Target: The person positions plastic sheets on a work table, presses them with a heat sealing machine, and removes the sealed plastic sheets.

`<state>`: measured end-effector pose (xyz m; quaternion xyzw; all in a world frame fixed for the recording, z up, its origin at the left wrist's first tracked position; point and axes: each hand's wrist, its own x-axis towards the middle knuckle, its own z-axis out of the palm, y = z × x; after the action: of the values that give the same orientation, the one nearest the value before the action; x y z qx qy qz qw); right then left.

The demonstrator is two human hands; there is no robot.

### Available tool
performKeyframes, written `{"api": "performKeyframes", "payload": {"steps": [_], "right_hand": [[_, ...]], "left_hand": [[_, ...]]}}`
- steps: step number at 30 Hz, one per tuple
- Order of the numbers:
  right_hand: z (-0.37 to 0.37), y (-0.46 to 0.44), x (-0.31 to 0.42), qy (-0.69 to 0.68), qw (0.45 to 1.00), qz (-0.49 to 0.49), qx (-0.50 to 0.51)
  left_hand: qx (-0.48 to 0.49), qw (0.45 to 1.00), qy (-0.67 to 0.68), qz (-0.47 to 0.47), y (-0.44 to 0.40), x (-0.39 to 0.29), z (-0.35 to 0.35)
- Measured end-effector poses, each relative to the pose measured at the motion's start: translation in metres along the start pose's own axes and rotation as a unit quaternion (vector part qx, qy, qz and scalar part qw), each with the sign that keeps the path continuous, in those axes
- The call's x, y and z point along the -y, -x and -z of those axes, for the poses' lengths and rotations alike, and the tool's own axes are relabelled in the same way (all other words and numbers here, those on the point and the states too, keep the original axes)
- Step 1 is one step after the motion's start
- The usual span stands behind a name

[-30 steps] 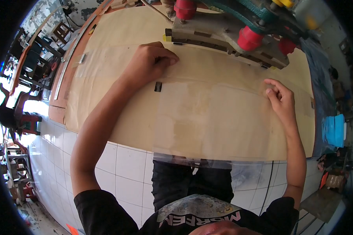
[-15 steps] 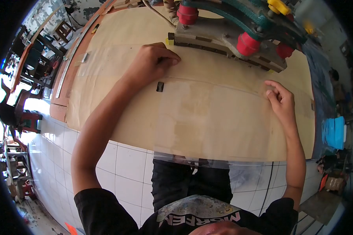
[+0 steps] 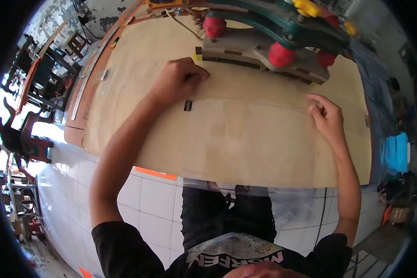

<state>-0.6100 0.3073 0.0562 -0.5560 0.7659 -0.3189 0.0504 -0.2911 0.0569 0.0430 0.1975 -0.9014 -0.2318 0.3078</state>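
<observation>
A clear plastic sheet (image 3: 250,143) lies over the tan table covering (image 3: 143,134), and its near end hangs past the front edge. My left hand (image 3: 178,81) is closed in a pinch near the sheet's far left corner; the film at its fingertips is hard to make out. On the other side, my right hand (image 3: 328,115) pinches the sheet by its far right corner, thumb against curled forefinger. A small black patch (image 3: 188,105) sits just below my left wrist. Beyond both hands stands a green press machine (image 3: 287,28) with red knobs and a long metal bar (image 3: 264,65).
A metal ruler (image 3: 84,92) runs along the table's left edge. Blue containers (image 3: 396,153) stand at the right. Below the front edge are an orange strip (image 3: 155,173) and white floor tiles (image 3: 157,199). A dark stool (image 3: 21,125) is at the far left.
The view has shifted slightly, so the press appears further left and an orange strip now shows under the front edge. Both hands keep their pinched shape and nearly the same place over the table.
</observation>
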Motion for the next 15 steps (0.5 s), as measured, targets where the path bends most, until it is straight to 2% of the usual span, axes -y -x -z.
{"api": "performKeyframes", "payload": {"steps": [7, 10, 12, 13, 15], "right_hand": [[0.007, 0.003, -0.003, 0.005, 0.999, 0.026, 0.018], [0.015, 0.003, -0.004, 0.013, 0.997, 0.052, 0.06], [0.025, 0.006, -0.001, 0.011, 0.994, 0.063, 0.093], [0.03, 0.008, 0.002, 0.01, 0.989, 0.069, 0.128], [0.04, 0.027, 0.013, -0.015, 0.992, 0.07, 0.107]], "left_hand": [[0.011, 0.999, -0.022, -0.04, 0.001, -0.008, 0.005], [0.051, 0.997, -0.028, -0.058, 0.002, -0.013, 0.012], [0.118, 0.989, -0.06, -0.067, 0.006, -0.02, 0.023], [0.116, 0.989, -0.063, -0.067, 0.01, -0.025, 0.028], [0.091, 0.995, -0.042, 0.004, 0.025, -0.038, 0.037]]}}
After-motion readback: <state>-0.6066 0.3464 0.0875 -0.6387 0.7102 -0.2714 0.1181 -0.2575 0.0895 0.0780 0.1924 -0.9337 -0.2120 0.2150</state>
